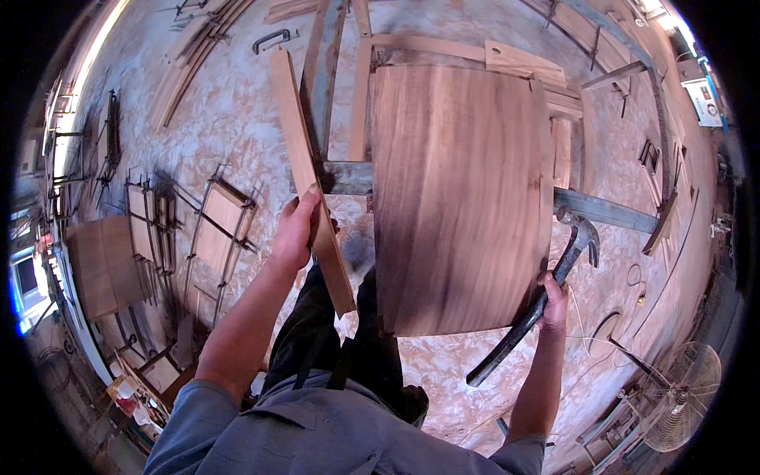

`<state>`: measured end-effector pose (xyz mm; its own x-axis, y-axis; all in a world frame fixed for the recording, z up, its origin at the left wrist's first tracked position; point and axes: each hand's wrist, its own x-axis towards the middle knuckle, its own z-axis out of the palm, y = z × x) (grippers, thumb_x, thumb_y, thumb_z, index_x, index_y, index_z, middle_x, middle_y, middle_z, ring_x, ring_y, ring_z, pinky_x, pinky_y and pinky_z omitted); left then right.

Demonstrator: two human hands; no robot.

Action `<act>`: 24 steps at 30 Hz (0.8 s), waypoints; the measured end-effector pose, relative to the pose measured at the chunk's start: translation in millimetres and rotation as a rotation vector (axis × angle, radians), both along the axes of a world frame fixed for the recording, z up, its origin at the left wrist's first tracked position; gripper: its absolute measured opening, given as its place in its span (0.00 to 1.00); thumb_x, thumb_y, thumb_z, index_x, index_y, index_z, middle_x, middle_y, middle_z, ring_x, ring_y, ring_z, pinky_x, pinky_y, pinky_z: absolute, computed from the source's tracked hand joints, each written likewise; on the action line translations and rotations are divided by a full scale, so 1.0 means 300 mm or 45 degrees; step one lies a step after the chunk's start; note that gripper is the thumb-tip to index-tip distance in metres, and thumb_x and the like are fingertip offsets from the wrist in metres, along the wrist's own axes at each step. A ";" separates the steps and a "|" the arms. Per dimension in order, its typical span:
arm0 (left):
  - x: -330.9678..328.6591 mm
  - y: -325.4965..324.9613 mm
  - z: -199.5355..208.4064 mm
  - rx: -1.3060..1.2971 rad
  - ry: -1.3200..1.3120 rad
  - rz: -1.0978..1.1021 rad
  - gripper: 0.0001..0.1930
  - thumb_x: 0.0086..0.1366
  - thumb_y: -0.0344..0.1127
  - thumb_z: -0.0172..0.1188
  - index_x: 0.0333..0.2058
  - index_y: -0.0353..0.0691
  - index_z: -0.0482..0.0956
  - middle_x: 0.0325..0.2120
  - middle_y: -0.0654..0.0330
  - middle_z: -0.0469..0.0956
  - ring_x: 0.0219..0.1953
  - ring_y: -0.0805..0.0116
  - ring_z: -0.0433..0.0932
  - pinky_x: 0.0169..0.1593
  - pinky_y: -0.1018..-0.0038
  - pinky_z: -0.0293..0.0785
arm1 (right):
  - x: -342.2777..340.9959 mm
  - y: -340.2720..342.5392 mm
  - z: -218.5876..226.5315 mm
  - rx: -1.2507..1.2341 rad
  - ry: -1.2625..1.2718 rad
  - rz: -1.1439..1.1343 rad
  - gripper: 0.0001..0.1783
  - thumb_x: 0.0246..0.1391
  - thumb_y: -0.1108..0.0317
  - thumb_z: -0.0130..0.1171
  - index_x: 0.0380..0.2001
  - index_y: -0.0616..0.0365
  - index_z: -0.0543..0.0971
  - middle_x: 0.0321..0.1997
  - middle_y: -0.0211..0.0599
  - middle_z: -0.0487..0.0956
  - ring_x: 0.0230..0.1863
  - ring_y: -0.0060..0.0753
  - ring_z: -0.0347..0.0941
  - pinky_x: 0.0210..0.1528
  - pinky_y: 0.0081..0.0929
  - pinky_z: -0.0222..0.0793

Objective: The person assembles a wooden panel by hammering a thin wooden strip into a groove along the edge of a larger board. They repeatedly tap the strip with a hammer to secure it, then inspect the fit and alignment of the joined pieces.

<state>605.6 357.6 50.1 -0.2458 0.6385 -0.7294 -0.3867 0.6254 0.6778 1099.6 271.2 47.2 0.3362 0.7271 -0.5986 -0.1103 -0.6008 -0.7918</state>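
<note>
My left hand [298, 228] is closed around a long, narrow wooden board [294, 134], held tilted just left of a wide wooden panel [463, 198]. The thumb lies on the board's face, and the other fingers are mostly hidden behind it. To the right of the panel, my right hand [553, 301] grips a claw hammer [568, 257] by its dark handle. The hammer's head points away from me, next to the panel's right edge. The panel lies flat over a wooden frame [362, 103] and a metal bar [606, 212].
A C-clamp [274, 39] lies at the far left of the floor. Clamped panels [219, 226] and a brown panel [103, 267] stand on the left. A standing fan [681, 396] is at the near right, with a pale cable [582, 317] trailing over the floor.
</note>
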 end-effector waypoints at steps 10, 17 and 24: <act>0.180 -0.212 0.220 0.449 0.200 -0.282 0.22 0.65 0.30 0.58 0.55 0.30 0.66 0.42 0.56 0.73 0.44 0.68 0.74 0.51 0.69 0.72 | -0.039 0.019 0.031 -0.004 0.032 -0.037 0.13 0.51 0.57 0.66 0.28 0.53 0.77 0.20 0.20 0.70 0.20 0.18 0.64 0.22 0.22 0.58; 0.322 -0.100 0.105 -0.173 -0.281 -0.492 0.25 0.60 0.35 0.64 0.53 0.30 0.72 0.46 0.52 0.78 0.49 0.60 0.76 0.55 0.65 0.70 | -0.057 0.044 0.085 -0.072 -0.010 0.006 0.13 0.52 0.59 0.66 0.27 0.56 0.78 0.22 0.22 0.73 0.22 0.17 0.66 0.24 0.24 0.61; 0.382 -0.110 0.167 -0.134 -0.534 -0.386 0.23 0.58 0.34 0.62 0.51 0.30 0.73 0.44 0.50 0.79 0.49 0.50 0.77 0.55 0.55 0.72 | -0.040 0.063 0.152 -0.190 0.015 0.001 0.14 0.50 0.61 0.68 0.32 0.61 0.80 0.24 0.23 0.75 0.24 0.17 0.66 0.26 0.21 0.61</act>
<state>720.3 324.7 100.1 0.2654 0.5538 -0.7892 -0.4025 0.8075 0.4312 1087.7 290.0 92.9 0.3278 0.6300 -0.7040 -0.1189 -0.7117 -0.6923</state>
